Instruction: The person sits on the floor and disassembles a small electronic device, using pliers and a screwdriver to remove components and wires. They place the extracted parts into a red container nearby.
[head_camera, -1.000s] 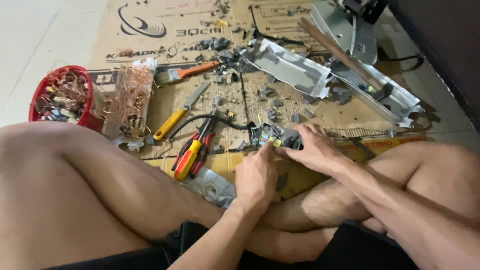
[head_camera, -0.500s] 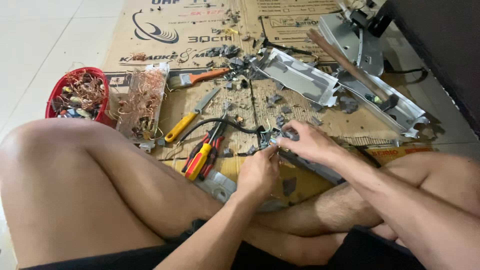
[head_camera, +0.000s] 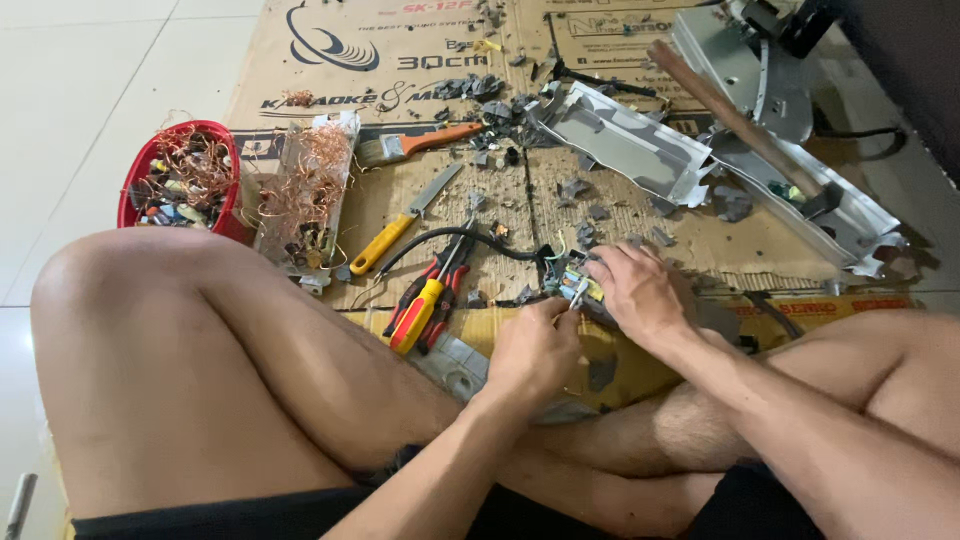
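I sit cross-legged on the floor with both hands over a small electronic part (head_camera: 572, 281) that has yellow and green bits and a black cable (head_camera: 470, 238) running from it. My right hand (head_camera: 640, 292) presses down on the part and holds it. My left hand (head_camera: 533, 352) is closed around a thin metal tool (head_camera: 579, 293), whose tip touches the part. Both hands rest just beyond my crossed shins, on a sheet of cardboard (head_camera: 400, 190).
Red-and-yellow pliers (head_camera: 425, 300), a yellow-handled knife (head_camera: 395, 235) and an orange-handled brush (head_camera: 415, 143) lie left of the hands. A red basket (head_camera: 135, 185) and a clear tray (head_camera: 300, 195) hold copper wire. Grey metal casings (head_camera: 630, 140) and a wooden-handled tool (head_camera: 735, 120) lie beyond, among grey fragments.
The view has tilted so the cardboard and tools sit lower in the frame. Both hands stay on the small part, shifting only slightly.
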